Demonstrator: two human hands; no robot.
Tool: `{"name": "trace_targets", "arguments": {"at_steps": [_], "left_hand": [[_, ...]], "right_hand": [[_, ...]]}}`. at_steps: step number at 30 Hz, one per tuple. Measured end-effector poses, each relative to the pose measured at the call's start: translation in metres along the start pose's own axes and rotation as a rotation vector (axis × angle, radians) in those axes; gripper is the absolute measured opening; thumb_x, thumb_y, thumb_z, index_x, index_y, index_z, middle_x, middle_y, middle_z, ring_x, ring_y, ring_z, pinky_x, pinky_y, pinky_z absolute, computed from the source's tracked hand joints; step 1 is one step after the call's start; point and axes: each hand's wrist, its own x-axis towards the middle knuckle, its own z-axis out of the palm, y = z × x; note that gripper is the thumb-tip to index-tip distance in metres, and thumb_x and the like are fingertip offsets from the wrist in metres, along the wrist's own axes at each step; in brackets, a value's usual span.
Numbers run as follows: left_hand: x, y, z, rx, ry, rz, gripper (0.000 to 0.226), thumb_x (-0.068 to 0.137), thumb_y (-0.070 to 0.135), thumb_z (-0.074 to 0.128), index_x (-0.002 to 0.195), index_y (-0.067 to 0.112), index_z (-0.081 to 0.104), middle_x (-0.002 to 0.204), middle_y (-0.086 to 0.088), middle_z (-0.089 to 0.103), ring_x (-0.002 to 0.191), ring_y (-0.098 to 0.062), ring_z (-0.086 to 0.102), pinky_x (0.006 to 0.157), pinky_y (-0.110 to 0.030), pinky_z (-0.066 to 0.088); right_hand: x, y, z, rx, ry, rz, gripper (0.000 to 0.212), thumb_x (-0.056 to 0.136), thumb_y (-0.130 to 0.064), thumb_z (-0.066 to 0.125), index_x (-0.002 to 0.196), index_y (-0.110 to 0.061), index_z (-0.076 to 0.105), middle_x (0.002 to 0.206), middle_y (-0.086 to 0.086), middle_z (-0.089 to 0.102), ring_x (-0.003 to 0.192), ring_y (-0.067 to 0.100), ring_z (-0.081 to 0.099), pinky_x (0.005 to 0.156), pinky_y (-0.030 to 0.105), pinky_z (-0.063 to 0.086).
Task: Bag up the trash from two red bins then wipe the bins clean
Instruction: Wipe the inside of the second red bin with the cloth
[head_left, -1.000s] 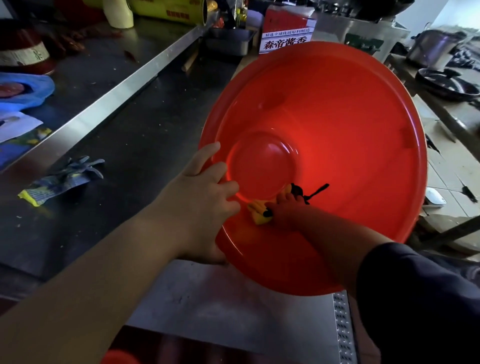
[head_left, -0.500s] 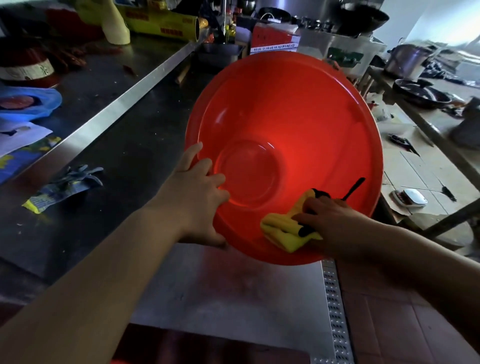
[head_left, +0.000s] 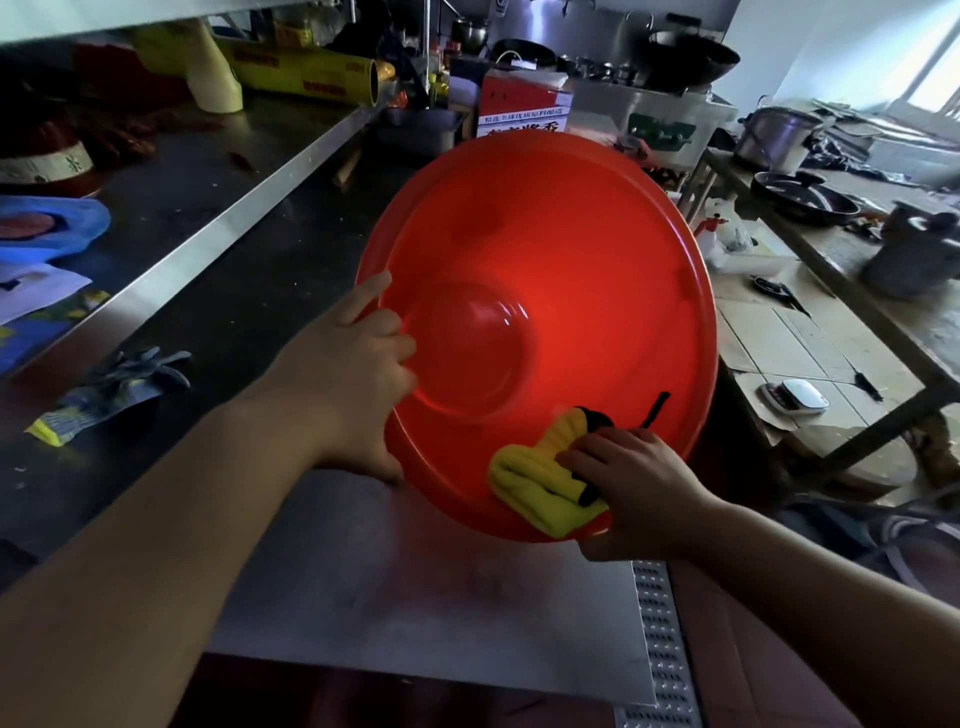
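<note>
A large red bin is tipped toward me with its open mouth facing the camera, its inside bare. My left hand grips the bin's left rim, fingers curled over the edge into the inside. My right hand holds a folded yellow cloth with black trim and presses it against the lower inner wall near the rim. Only one red bin is in view.
A dark steel counter runs along the left with a grey and yellow work glove on it. A metal sheet lies below the bin. Boxes and pots crowd the back; a wooden table with pans stands right.
My right hand has drawn the yellow cloth from the bin's bottom out along the inner wall to the lower rim. The bin has shifted a little in my left hand's grip.
</note>
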Motion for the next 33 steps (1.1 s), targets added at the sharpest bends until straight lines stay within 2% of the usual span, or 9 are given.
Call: {"name": "trace_targets", "arguments": {"at_steps": [9, 11, 14, 18, 22, 25, 28, 31, 33], "left_hand": [[-0.001, 0.016, 0.007, -0.058, -0.079, -0.014, 0.064, 0.071, 0.061, 0.062, 0.123, 0.025, 0.054, 0.126, 0.003, 0.050, 0.128, -0.019, 0.035, 0.114, -0.048, -0.010], [0.005, 0.030, 0.021, -0.057, 0.008, -0.017, 0.065, 0.062, 0.055, 0.073, 0.114, 0.018, 0.061, 0.114, -0.002, 0.057, 0.121, -0.027, 0.043, 0.114, -0.052, -0.001], [0.014, 0.031, 0.034, -0.081, 0.167, -0.059, 0.041, 0.047, 0.037, 0.080, 0.081, 0.016, 0.071, 0.079, -0.001, 0.064, 0.088, -0.032, 0.060, 0.109, -0.052, 0.016], [0.020, 0.031, 0.033, -0.027, 0.208, -0.022, 0.032, 0.051, 0.032, 0.071, 0.081, 0.020, 0.069, 0.079, 0.003, 0.061, 0.090, -0.030, 0.058, 0.110, -0.048, 0.009], [0.022, 0.034, 0.032, -0.038, 0.160, -0.027, 0.038, 0.082, 0.037, 0.052, 0.118, 0.027, 0.055, 0.115, 0.009, 0.053, 0.123, -0.024, 0.036, 0.106, -0.042, -0.022], [0.023, 0.037, 0.030, -0.033, 0.179, -0.042, 0.038, 0.078, 0.042, 0.056, 0.112, 0.026, 0.060, 0.110, 0.008, 0.058, 0.118, -0.026, 0.042, 0.108, -0.044, -0.014], [0.025, 0.035, 0.029, -0.042, 0.183, -0.052, 0.036, 0.075, 0.046, 0.057, 0.105, 0.026, 0.064, 0.102, 0.008, 0.062, 0.111, -0.026, 0.048, 0.110, -0.045, -0.008], [0.023, 0.031, 0.032, -0.085, 0.179, -0.022, 0.038, 0.076, 0.047, 0.058, 0.108, 0.027, 0.062, 0.104, 0.009, 0.059, 0.113, -0.024, 0.046, 0.109, -0.044, -0.013], [0.021, 0.028, 0.033, -0.042, 0.209, 0.026, 0.038, 0.062, 0.042, 0.070, 0.096, 0.025, 0.068, 0.091, 0.008, 0.062, 0.101, -0.026, 0.054, 0.111, -0.045, -0.002]], "right_hand": [[0.034, -0.035, 0.000, 0.282, 0.254, 0.101, 0.061, 0.047, -0.061, 0.057, 0.097, -0.026, 0.051, 0.086, -0.004, 0.058, 0.076, 0.028, 0.061, 0.059, 0.039, 0.050], [0.036, -0.032, -0.001, 0.320, 0.237, 0.161, 0.064, 0.048, -0.061, 0.057, 0.099, -0.023, 0.056, 0.089, -0.005, 0.057, 0.082, 0.026, 0.060, 0.064, 0.038, 0.049], [0.033, -0.029, 0.004, 0.281, 0.231, 0.127, 0.069, 0.051, -0.066, 0.059, 0.102, -0.020, 0.055, 0.091, -0.004, 0.057, 0.083, 0.026, 0.059, 0.065, 0.038, 0.049], [0.029, -0.025, -0.003, 0.300, 0.187, 0.061, 0.073, 0.066, -0.078, 0.046, 0.104, -0.016, 0.055, 0.088, 0.000, 0.061, 0.076, 0.026, 0.059, 0.060, 0.028, 0.035], [0.020, -0.010, -0.014, 0.131, 0.170, -0.025, 0.074, 0.070, -0.080, 0.038, 0.109, -0.020, 0.057, 0.083, -0.003, 0.065, 0.066, 0.024, 0.065, 0.052, 0.024, 0.037], [0.011, 0.008, -0.020, -0.028, 0.163, -0.039, 0.075, 0.073, -0.083, 0.027, 0.107, -0.025, 0.062, 0.078, -0.006, 0.061, 0.062, 0.021, 0.064, 0.050, 0.029, 0.046], [0.011, 0.011, -0.041, -0.051, -0.022, 0.012, 0.083, 0.073, -0.086, 0.010, 0.119, -0.033, 0.054, 0.097, -0.005, 0.057, 0.090, 0.023, 0.060, 0.070, 0.036, 0.047], [0.031, 0.011, -0.044, -0.033, -0.362, 0.090, 0.065, 0.083, -0.076, 0.026, 0.135, -0.040, 0.037, 0.120, -0.001, 0.044, 0.116, 0.023, 0.042, 0.091, 0.038, 0.037], [0.050, 0.010, -0.029, -0.040, -0.464, 0.102, 0.052, 0.094, -0.058, 0.035, 0.142, -0.036, 0.032, 0.129, 0.006, 0.040, 0.122, 0.028, 0.037, 0.096, 0.041, 0.034]]}}
